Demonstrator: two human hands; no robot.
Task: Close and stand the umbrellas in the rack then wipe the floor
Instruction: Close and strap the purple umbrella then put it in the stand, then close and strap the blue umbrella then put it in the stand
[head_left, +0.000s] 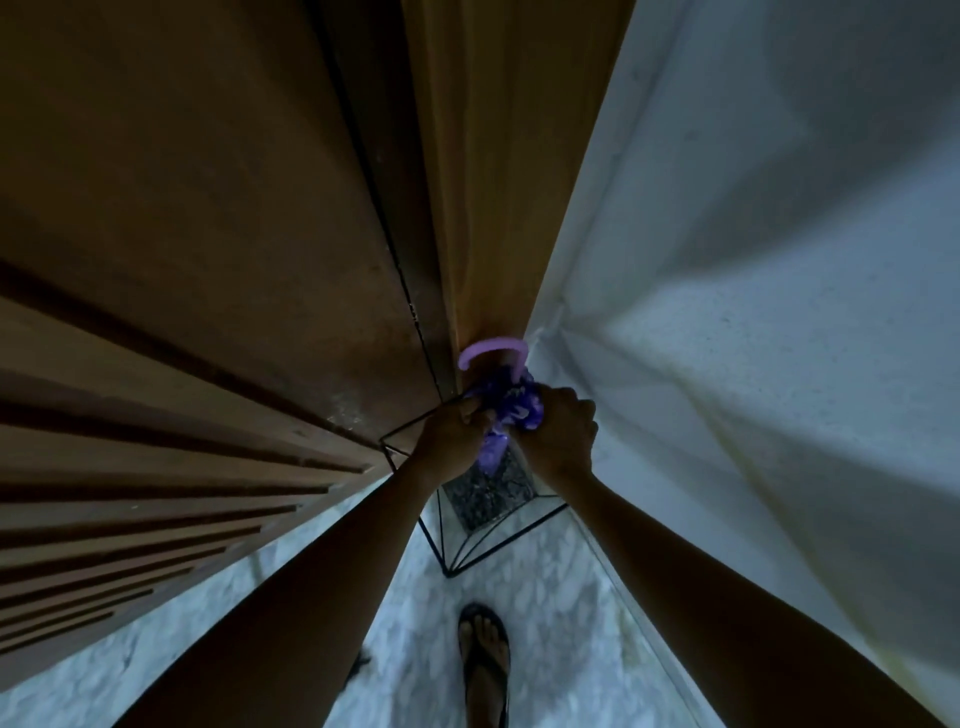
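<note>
Both hands on the purple umbrella (511, 405), folded, canopy bunched. Left hand (452, 434) grip wrapped tight on the fabric at its left side; right hand (561, 434) grip clamped around the bundle from the right. Pale curved handle (491, 349) sticks up past my knuckles, toward the corner where the wooden door (208, 234) meets the white wall (753, 312). Umbrella sits over the open top of the black wire rack (462, 540), lower end pointing down inside the frame; can't tell if the tip touches bottom. Rack stands on the marble floor (545, 613) in the corner. My sandalled foot (485, 660) is just behind it.
</note>
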